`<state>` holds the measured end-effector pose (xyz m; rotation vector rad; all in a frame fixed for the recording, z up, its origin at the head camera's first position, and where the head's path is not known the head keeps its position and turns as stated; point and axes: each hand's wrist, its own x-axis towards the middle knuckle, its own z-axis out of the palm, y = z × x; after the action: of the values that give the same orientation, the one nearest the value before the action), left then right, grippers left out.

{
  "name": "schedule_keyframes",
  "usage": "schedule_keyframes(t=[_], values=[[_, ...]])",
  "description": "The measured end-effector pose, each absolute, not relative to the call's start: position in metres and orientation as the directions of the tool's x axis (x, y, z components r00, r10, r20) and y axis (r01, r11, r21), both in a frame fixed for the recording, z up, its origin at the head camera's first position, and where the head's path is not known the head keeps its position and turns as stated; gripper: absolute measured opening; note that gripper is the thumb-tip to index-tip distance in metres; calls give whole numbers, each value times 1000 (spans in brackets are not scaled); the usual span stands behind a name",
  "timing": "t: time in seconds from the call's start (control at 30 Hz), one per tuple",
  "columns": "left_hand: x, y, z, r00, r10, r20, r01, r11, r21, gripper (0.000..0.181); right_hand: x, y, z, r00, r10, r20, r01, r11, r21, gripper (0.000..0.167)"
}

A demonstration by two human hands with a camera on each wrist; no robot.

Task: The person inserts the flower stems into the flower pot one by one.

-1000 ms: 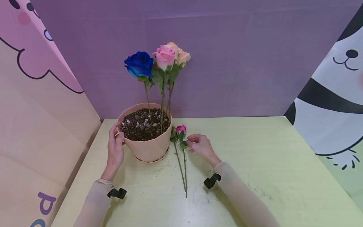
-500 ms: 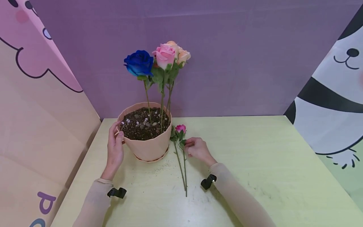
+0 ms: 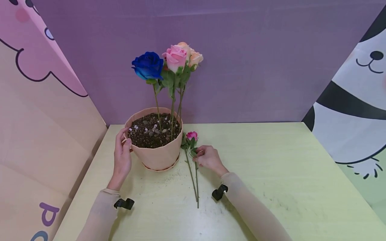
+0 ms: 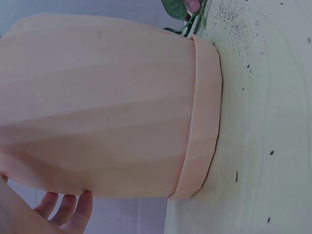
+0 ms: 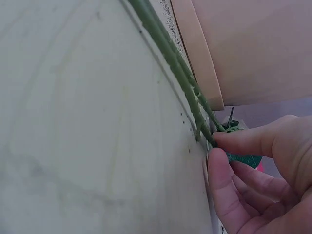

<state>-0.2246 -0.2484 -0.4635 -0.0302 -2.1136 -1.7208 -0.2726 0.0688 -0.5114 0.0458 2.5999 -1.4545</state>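
A pale pink flowerpot (image 3: pixel 156 157) full of dark soil stands on a matching saucer. My left hand (image 3: pixel 122 164) rests against its left side, fingertips and thumb touching the wall. Right of the pot, two cut roses lie side by side on the table, stems toward me. One bloom (image 3: pixel 192 136) shows deep pink; the other bloom is hidden. With thumb and forefinger, my right hand (image 3: pixel 209 159) pinches the right-hand rose stem (image 5: pixel 183 75) just below its leaves. In the pot stand a blue rose (image 3: pixel 147 66), a pink rose (image 3: pixel 175 58) and peach roses (image 3: pixel 196 59).
Soil crumbs dot the pale table (image 3: pixel 271 160) around the pot and to the right. Behind it rises a purple backdrop (image 3: pixel 256 67). Printed panels flank both sides, a pink cartoon panel (image 3: pixel 39 60) at left and a panda panel (image 3: pixel 352 130) at right.
My right hand has moved left from beside the leaves to the rose stem and now pinches it. The left hand stays on the flowerpot. The roses lie almost where they were.
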Motion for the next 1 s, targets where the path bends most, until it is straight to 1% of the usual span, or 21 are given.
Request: schedule_keyframes(t=[0.4,0.57,0.83,1.0], values=[[-224,-248,-466,-915,-222,336,282,241,929,49,-270,71,-509,-974,-43,-223,182,443,-878,35],[-224,-248,-465,-913,-223,342,287,246,926,49,-270,76,-508,-973,-52,-224,188,384,-904,35],[-224,-249,-464,-916,-226,332,278,240,930,49,-271,86,-508,-973,-81,-214,184,283,-941,39],[-223,-249,-464,-917,-228,326,270,245,931,49,-269,91,-509,-971,-102,-216,188,231,-955,36]])
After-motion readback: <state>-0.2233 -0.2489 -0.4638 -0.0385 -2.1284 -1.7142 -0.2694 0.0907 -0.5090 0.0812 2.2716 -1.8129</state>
